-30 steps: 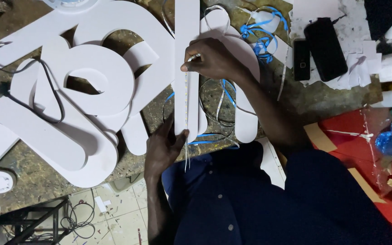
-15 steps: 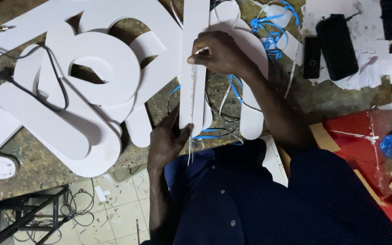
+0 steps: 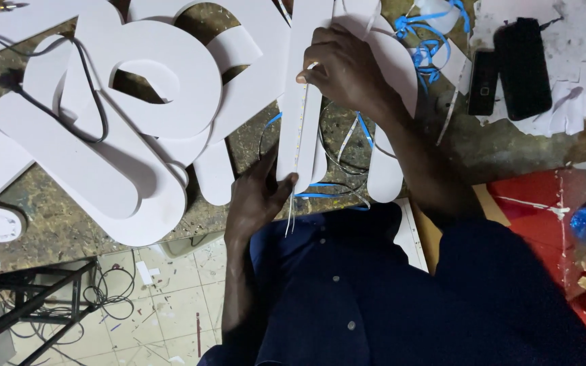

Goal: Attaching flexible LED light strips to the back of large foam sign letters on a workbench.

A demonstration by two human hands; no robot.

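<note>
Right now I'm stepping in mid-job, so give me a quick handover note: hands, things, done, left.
Left hand grips the near end of the long white panel.
Right hand pinches the thin light strip against the panel's upper part.
Strip runs down the panel; loose wires hang off its near end.
Blue offcuts lie beyond. How firmly the strip is stuck cannot be told.

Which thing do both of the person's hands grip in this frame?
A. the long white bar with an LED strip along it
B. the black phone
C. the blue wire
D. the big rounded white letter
A: the left hand grips the lower end of the long white bar, while the right hand pinches the LED strip against it higher up.
</note>
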